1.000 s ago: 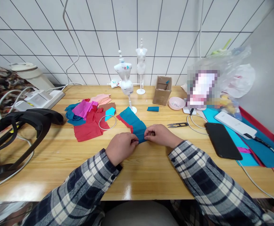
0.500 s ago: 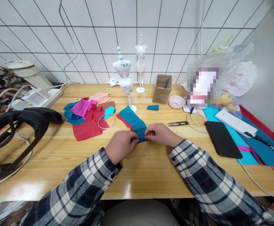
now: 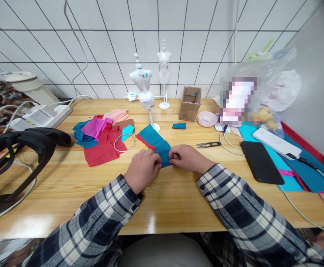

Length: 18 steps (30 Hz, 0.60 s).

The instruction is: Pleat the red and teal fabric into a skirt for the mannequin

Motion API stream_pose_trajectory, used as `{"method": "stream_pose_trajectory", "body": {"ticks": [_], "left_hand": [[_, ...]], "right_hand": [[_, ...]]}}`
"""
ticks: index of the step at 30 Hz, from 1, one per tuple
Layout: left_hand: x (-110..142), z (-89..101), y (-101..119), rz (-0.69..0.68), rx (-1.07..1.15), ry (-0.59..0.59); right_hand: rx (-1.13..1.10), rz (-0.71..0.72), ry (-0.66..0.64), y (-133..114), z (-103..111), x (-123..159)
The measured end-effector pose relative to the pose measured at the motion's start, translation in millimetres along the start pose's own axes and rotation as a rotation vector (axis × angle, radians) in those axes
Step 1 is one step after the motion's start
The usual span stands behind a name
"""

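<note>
Although a second's gone by, I honestly can't spot much that's different: the teal cloth (image 3: 157, 142) is lying at the same slant on the worktop (image 3: 162, 207), red edging (image 3: 144, 142) along its left side. Both hands are parked at its near end like they were. Left hand (image 3: 142, 170) has a narrow pinch on the corner, right hand (image 3: 191, 157) has the other side pinched just as tight, thumbs nearly meeting. Can't tell from here if anything thin is tucked between those fingers. The far end sits right by the base of the nearer dress form (image 3: 142, 87). Snips (image 3: 208, 144) are off to the right, same spot, untouched. So my read: slow, fiddly edge work, still mid-step, and nothing's been finished in that second.
</note>
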<state>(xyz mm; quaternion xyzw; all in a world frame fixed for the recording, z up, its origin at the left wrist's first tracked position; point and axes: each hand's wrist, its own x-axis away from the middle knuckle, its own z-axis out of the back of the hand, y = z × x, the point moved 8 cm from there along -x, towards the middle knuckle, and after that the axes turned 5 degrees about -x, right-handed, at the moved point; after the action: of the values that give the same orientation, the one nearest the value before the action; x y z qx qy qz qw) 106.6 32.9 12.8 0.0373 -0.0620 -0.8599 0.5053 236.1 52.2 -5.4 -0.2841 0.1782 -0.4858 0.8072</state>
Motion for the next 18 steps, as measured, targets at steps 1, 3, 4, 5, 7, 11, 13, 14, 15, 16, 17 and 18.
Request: {"method": "stream_pose_trajectory", "body": {"ticks": [1, 3, 4, 5, 7, 11, 13, 14, 15, 16, 17, 18], "left_hand": [[1, 0.9, -1, 0.028, -0.012, 0.010], [2, 3.3, -6, 0.099, -0.035, 0.037], [3, 4.1, -8, 0.129, -0.041, 0.045], [3, 4.5, -9, 0.152, -0.042, 0.047], [3, 4.1, -11, 0.168, -0.032, 0.042], [1, 2.0, -13, 0.163, 0.011, 0.026], [0, 0.4, -14, 0.163, 0.035, 0.019], [0, -0.4, -16, 0.166, 0.045, 0.017], [-1, -1.2, -17, 0.169, 0.055, 0.015], [-1, -1.9, -18, 0.172, 0.063, 0.014], [-1, -2.0, -19, 0.173, 0.070, 0.017], [-1, -1.0, -20, 0.173, 0.078, 0.028]], "right_hand": [[0.041, -0.028, 0.043, 1, 5, 1], [0.120, -0.104, 0.129, 8, 16, 4], [0.145, -0.140, 0.151, 12, 21, 6], [0.154, -0.169, 0.151, 17, 23, 7], [0.124, -0.197, 0.137, 24, 27, 8], [0.028, 0.008, 0.103, 9, 25, 6], [0.028, 0.155, 0.023, -7, 17, 6], [0.046, 0.198, -0.018, -12, 13, 7], [0.074, 0.219, -0.049, -15, 9, 7], [0.104, 0.225, -0.069, -17, 7, 7], [0.128, 0.226, -0.082, -17, 5, 8], [0.141, 0.225, -0.088, -17, 4, 8]]}}
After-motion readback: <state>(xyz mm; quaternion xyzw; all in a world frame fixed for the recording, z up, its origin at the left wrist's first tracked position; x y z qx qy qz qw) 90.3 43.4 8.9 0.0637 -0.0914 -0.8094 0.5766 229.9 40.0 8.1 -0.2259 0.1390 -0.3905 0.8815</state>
